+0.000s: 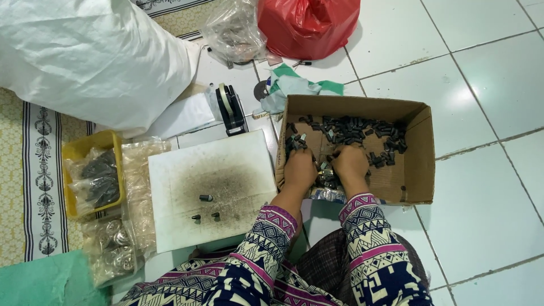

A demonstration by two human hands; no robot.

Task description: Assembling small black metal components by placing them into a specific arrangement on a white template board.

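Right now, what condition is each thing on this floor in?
Cardboard box: open, flaps up, partly filled with small black parts.
Left hand: in the box, closed on parts.
Right hand: in the box, among the parts.
White board: flat, soot-stained, three parts on it.
Red bag: bulging.
Yellow tray: holds bagged parts.

Both hands, left [299, 169] and right [350, 164], reach forward side by side, knuckles up, fingers curled down.
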